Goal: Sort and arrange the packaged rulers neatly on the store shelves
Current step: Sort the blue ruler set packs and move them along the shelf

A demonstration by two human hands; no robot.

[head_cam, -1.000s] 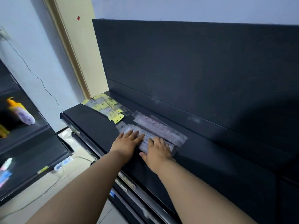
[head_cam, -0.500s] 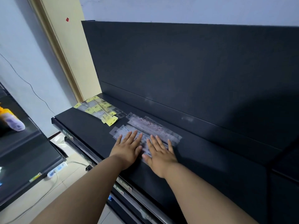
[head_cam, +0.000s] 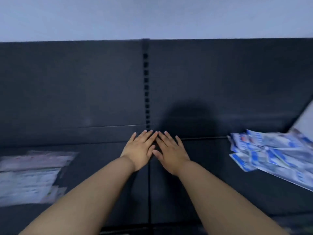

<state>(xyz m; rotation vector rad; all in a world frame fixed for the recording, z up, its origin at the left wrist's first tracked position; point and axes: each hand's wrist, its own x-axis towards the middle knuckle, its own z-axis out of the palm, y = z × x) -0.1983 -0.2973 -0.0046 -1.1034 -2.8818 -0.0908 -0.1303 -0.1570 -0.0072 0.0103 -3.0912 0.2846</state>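
Observation:
My left hand [head_cam: 139, 148] and my right hand [head_cam: 171, 150] hover side by side over the bare middle of the dark shelf [head_cam: 105, 160], palms down, fingers spread, holding nothing. Their fingertips nearly meet near the seam between two shelf sections. A stack of clear-packaged rulers [head_cam: 32, 175] lies flat at the left, blurred. At the right, a loose pile of blue-and-white packaged rulers [head_cam: 271, 153] lies fanned out and untidy. Neither hand touches either pile.
The dark back panel [head_cam: 84, 85] rises behind the shelf, with a slotted upright post [head_cam: 146, 89] in the middle. A pale wall shows above it. A light object [head_cam: 304, 121] leans at the far right edge.
The view has swung right along the shelf. My hands have left the clear ruler stack, which now lies at the left, and a blue-and-white pile has come into view at the right.

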